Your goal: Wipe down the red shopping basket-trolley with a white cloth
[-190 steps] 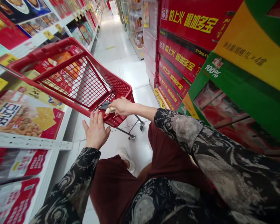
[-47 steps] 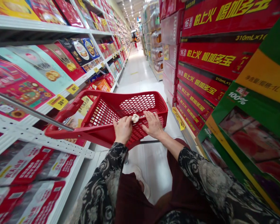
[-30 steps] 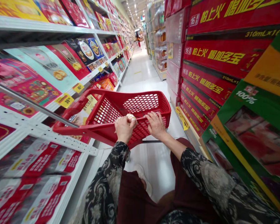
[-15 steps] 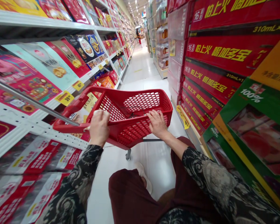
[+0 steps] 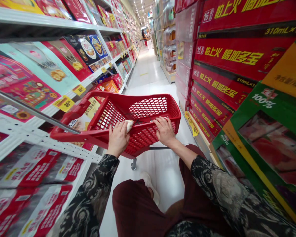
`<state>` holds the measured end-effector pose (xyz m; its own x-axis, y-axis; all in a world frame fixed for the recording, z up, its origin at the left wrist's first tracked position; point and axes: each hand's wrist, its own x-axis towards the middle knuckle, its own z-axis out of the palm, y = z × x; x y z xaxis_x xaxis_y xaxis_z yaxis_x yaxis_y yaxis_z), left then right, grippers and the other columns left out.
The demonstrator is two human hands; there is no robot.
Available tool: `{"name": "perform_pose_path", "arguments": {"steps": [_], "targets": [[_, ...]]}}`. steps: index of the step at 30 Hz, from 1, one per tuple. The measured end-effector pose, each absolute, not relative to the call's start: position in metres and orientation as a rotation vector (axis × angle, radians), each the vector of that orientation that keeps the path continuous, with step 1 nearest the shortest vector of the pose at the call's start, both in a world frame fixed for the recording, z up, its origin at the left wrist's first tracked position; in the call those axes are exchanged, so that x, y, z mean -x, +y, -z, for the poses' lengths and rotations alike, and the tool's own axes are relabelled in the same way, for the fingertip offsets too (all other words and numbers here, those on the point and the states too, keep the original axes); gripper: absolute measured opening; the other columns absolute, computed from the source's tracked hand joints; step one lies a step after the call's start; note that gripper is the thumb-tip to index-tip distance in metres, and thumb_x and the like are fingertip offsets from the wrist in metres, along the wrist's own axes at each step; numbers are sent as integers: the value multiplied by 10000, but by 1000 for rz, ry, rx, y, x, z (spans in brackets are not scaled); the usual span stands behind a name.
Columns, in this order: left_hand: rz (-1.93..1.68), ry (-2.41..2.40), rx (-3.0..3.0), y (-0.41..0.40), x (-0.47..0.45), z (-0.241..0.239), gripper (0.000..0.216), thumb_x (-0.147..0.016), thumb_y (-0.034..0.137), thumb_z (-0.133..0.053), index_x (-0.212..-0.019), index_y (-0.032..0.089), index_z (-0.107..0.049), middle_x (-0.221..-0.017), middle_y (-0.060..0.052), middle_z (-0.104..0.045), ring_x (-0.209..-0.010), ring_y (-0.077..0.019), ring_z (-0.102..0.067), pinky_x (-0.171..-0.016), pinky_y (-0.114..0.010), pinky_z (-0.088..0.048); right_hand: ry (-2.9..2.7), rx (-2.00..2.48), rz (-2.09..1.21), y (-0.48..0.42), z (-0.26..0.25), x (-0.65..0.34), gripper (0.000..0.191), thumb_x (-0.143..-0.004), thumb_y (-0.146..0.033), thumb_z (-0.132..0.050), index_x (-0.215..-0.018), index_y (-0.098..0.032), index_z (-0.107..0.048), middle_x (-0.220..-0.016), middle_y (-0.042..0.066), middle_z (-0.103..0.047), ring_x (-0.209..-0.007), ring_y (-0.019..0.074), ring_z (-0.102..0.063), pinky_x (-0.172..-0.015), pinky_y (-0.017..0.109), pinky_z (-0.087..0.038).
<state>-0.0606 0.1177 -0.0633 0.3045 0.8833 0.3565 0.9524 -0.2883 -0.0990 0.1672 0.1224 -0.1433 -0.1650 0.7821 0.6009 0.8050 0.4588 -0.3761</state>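
A red plastic shopping cart basket (image 5: 150, 107) stands in a supermarket aisle right in front of me. My left hand (image 5: 117, 138) presses a small crumpled white cloth (image 5: 128, 125) onto the basket's near rim, fingers closed round it. On the same rim, further right, my right hand (image 5: 164, 130) lies with its fingers curled over the edge, gripping it. The basket's red handle (image 5: 74, 113) juts out to the left. A dark strap-like thing lies inside the basket.
Shelves of boxed snacks with yellow price tags (image 5: 64, 103) line the left side. Stacked red drink cartons (image 5: 219, 82) and green-and-yellow cartons (image 5: 268, 108) wall the right. The white tiled aisle (image 5: 148, 74) runs ahead; a person stands far down it.
Over the last half second my left hand slid the cloth right along the rim from the handle corner. Earlier it wiped near the middle. My right hand stayed on the rim.
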Motion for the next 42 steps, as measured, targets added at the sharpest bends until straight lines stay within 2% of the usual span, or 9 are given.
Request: {"name": "perform_pose_path", "arguments": {"steps": [4, 9, 15, 17, 22, 28, 31, 36, 42], "targets": [[333, -1690, 2222, 116, 68, 59, 450, -800, 186, -383, -1243, 176, -465, -1250, -120, -553, -1204, -276, -445, -1065, -551, -142, -1969, 1315, 62, 124, 144, -169, 523, -754, -131, -453, -1277, -122, -468, -1330, 103, -467, -1290, 240, -311, -1100, 454, -120], [506, -1876, 1927, 122, 95, 43, 441, -819, 266, -407, -1213, 81, -480, -1134, -190, -590, -1069, -301, -523, -1028, -542, -218, -1983, 1302, 58, 123, 143, -169, 523, -761, -124, -441, -1284, -127, -462, -1334, 96, -465, -1292, 234, -311, -1100, 452, -126], [638, -1861, 1930, 119, 78, 51, 535, -833, 294, -398, -1332, 106, -357, -1374, -205, -392, -1259, -341, -337, -998, -547, -253, -1966, 1314, 41, 123, 144, -166, 525, -764, -131, -452, -1289, -130, -457, -1337, 101, -458, -1298, 239, -295, -1101, 456, -121], [612, -1832, 1957, 120, 65, 57, 487, -832, 329, -409, -1283, 144, -431, -1347, -175, -434, -1250, -342, -341, -988, -543, -260, -1974, 1309, 38, 123, 144, -166, 526, -767, -128, -447, -1293, -135, -454, -1340, 98, -457, -1300, 235, -293, -1101, 455, -122], [496, -1719, 2068, 125, 53, 61, 307, -858, 318, -370, -1020, 206, -606, -1103, -112, -614, -1113, -288, -472, -982, -514, -266, -1984, 1310, 36, 123, 143, -169, 538, -764, -126, -445, -1302, -144, -448, -1348, 96, -450, -1306, 233, -288, -1100, 461, -120], [414, -1758, 1963, 124, 90, 42, 374, -887, 371, -311, -1042, 186, -597, -1022, -120, -642, -938, -259, -550, -979, -515, -253, -2020, 1286, 55, 121, 141, -173, 515, -780, -129, -435, -1295, -133, -456, -1345, 92, -456, -1297, 230, -304, -1094, 446, -143], [428, -1813, 1909, 125, 105, 37, 426, -892, 381, -275, -1044, 143, -593, -959, -150, -642, -907, -268, -557, -913, -474, -324, -2015, 1288, 43, 120, 141, -172, 510, -785, -138, -443, -1294, -136, -456, -1345, 95, -456, -1296, 235, -303, -1091, 453, -147], [524, -1758, 2112, 129, 73, 54, 374, -869, 295, -319, -1109, 120, -546, -1036, -142, -624, -957, -245, -549, -874, -379, -382, -1988, 1289, 19, 120, 142, -170, 532, -767, -143, -467, -1298, -138, -450, -1344, 106, -454, -1302, 241, -292, -1094, 466, -136], [495, -1594, 2386, 125, 0, 72, 379, -831, 212, -399, -1196, 146, -477, -1161, -117, -584, -1054, -230, -521, -906, -371, -370, -2001, 1286, 23, 119, 141, -174, 536, -764, -137, -456, -1300, -129, -446, -1347, 98, -457, -1299, 234, -303, -1092, 454, -150]]}}
